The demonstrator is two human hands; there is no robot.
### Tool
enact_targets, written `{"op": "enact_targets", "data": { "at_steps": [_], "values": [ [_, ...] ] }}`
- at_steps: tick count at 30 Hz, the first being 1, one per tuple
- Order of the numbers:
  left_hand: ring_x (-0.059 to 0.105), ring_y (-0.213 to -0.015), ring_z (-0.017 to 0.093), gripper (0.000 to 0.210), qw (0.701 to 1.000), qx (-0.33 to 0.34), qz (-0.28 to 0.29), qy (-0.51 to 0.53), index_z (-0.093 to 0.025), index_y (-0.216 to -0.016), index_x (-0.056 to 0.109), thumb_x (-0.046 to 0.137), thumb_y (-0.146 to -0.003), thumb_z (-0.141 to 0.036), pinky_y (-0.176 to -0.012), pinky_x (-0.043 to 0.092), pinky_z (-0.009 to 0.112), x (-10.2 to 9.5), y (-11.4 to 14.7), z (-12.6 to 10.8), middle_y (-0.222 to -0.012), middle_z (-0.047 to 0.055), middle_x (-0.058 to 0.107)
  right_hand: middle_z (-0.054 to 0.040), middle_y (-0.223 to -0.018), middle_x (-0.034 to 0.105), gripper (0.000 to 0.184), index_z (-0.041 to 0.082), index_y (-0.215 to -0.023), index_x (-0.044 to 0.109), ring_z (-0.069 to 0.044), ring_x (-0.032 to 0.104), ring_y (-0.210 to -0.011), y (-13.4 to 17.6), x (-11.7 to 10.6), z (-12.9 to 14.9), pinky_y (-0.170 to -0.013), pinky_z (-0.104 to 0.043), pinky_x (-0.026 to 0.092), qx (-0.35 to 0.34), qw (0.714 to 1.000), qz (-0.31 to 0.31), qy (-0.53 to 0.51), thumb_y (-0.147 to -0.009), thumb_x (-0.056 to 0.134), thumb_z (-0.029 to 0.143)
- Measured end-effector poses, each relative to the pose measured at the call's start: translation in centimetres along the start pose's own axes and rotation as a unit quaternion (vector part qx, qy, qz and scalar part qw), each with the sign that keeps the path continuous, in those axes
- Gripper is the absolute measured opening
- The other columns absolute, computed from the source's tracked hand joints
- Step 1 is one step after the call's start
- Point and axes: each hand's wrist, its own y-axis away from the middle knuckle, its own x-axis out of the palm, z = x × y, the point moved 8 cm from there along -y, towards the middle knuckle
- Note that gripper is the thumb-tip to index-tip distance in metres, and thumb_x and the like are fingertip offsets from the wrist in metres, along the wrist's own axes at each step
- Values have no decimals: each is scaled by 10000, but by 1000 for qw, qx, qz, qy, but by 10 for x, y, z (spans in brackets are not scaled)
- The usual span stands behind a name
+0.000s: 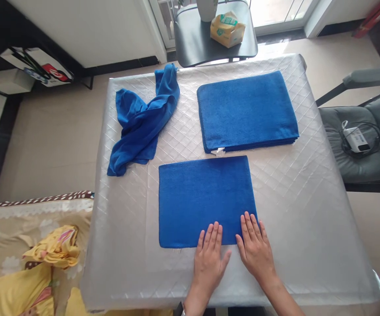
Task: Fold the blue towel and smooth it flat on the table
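Observation:
A blue towel [203, 197] lies flat as a neat rectangle on the silver quilted tablecloth [295, 210]. My left hand [209, 254] rests on its near edge, fingers stretched out and palm down. At the near right corner, my right hand [255, 245] lies flat too, its fingertips on the cloth. Just beyond is a stack of folded blue towels [247, 109], with a white tag [219, 152] sticking out at its near left corner. A crumpled blue towel [146, 118] sits at the far left of the table.
Behind the table, a dark chair [193, 39] bears a plant pot [207, 8] and a yellow tissue pack [227, 30]. A grey armchair [374, 162] with a white adapter [356, 139] stands at right. Yellow fabric [56, 248] lies on a bed at left.

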Motion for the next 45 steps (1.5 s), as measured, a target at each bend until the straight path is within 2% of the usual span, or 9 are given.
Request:
{"op": "enact_targets", "data": {
  "at_steps": [3, 8, 11, 14, 23, 29, 33, 38, 45],
  "values": [
    [281, -1480, 208, 692, 999, -44, 9, -25, -156, -1572, 156, 430, -995, -421, -1250, 115, 413, -1, 20, 35, -1577, 82, 365, -126, -1581, 320, 723, 137, -1585, 73, -265, 269, -1479, 0, 1, 0, -1217, -481, 235, 5, 1000, 5, -2, -987, 453, 285],
    [190, -1508, 227, 674, 989, -147, -10, -23, -178, -1579, 56, 382, -1016, -353, -1246, 144, 483, -8, 48, 89, -1630, 105, 234, -122, -1583, 320, 721, 141, -1585, 80, -262, 271, -1478, 0, 0, 0, -1221, -479, 229, 7, 1000, 4, 2, -988, 458, 286],
    [174, -1511, 240, 688, 981, -195, -16, -4, -203, -1579, 14, 380, -1017, -354, -1238, 180, 507, -9, 61, 109, -1647, 100, 171, -120, -1583, 318, 722, 145, -1585, 75, -260, 283, -1474, 0, 0, 0, -1221, -476, 231, 7, 1000, -4, 5, -989, 456, 286],
    [186, -1506, 257, 703, 975, -223, -23, 8, -218, -1579, -10, 384, -1014, -355, -1227, 217, 519, -11, 68, 121, -1651, 100, 149, -115, -1586, 313, 720, 154, -1586, 69, -260, 291, -1471, -1, 0, 0, -1219, -478, 237, 7, 1000, -8, 6, -989, 448, 289],
    [218, -1498, 270, 730, 973, -228, -26, 33, -215, -1581, -5, 415, -1004, -366, -1217, 251, 523, -11, 75, 126, -1645, 112, 178, -99, -1593, 304, 691, 181, -1586, 68, -252, 288, -1472, 0, 0, -1, -1217, -479, 234, 9, 1000, -13, 16, -999, 414, 295],
    [228, -1496, 258, 730, 980, -194, -22, 45, -197, -1582, 14, 423, -1001, -367, -1216, 266, 492, -14, 79, 129, -1638, 115, 202, -90, -1597, 305, 685, 196, -1586, 62, -252, 281, -1475, 0, -1, -1, -1212, -486, 239, 9, 1000, -21, 21, -1002, 408, 291],
    [252, -1489, 256, 717, 983, -175, -47, 39, -205, -1580, 28, 425, -1000, -347, -1207, 288, 490, -18, 79, 128, -1634, 109, 219, -81, -1603, 292, 675, 209, -1585, 74, -254, 283, -1474, 0, -2, 0, -1210, -488, 244, 12, 999, -33, 27, -1001, 401, 295],
    [212, -1498, 291, 721, 982, -177, -67, 27, -218, -1580, 31, 429, -993, -346, -1206, 269, 534, -20, 78, 126, -1649, 109, 153, -68, -1614, 268, 679, 217, -1585, 84, -256, 278, -1477, 0, -3, 0, -1206, -479, 258, 17, 998, -46, 34, -996, 407, 313],
    [207, -1501, 291, 715, 981, -185, -46, 25, -254, -1583, 44, 431, -986, -318, -1207, 255, 548, -17, 79, 128, -1657, 86, 131, -73, -1599, 308, 684, 217, -1588, 108, -259, 303, -1467, -1, -4, -1, -1204, -477, 259, 25, 999, -38, 16, -989, 425, 313]
  ]
}}
